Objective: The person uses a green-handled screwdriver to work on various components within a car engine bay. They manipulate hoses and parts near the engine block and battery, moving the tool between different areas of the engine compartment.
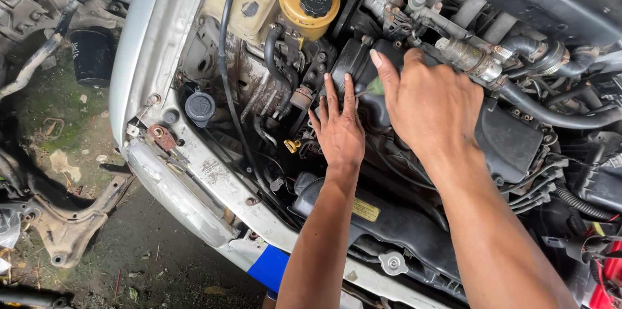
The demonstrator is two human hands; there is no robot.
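I look down into an open car engine bay. My left hand [338, 129] lies flat with fingers spread on the dark engine parts beside a black plastic cover [353, 63]. My right hand [427, 105] rests palm down on top of that cover, its thumb stretched along the cover's upper edge. Neither hand holds a tool. Just left of my left hand sits a small yellow dipstick handle [292, 146]. Below my forearms runs the black radiator top [389, 221] with its metal cap [392, 263].
A cream fluid reservoir with a yellow and black cap [310, 1] stands at the top. A grey round cap [200, 107] sits by the silver front panel [194, 186]. Hoses and wires crowd the right side. On the ground at left lie a black oil filter [92, 56] and metal car parts [61, 218].
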